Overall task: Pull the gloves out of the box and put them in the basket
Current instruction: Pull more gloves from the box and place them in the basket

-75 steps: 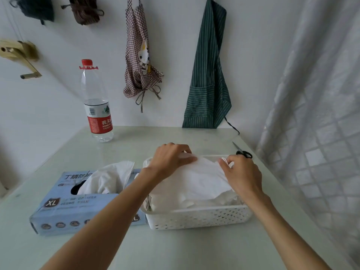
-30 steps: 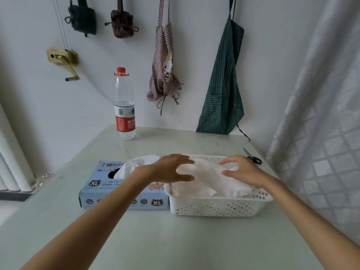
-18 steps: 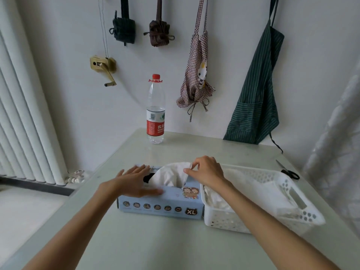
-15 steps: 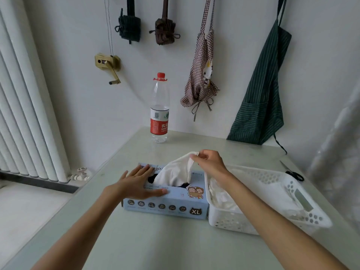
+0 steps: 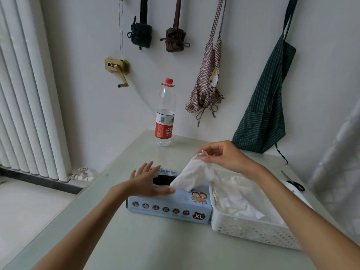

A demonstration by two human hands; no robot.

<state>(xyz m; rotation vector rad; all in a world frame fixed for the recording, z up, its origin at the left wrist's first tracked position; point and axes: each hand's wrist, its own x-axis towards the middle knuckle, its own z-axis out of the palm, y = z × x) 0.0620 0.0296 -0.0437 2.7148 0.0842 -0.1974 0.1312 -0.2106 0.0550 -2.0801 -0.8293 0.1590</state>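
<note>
Glove [image 5: 191,175] half out of the box [image 5: 169,199] slot, its top pinched in the right hand [image 5: 224,155], which is higher than 0.5 s ago. Box sits against the basket [image 5: 251,228] of gloves, near the counter [image 5: 155,248] middle, bare surface in front. Left hand [image 5: 148,181] lies flat, fingers spread, pressing the box top.
</note>
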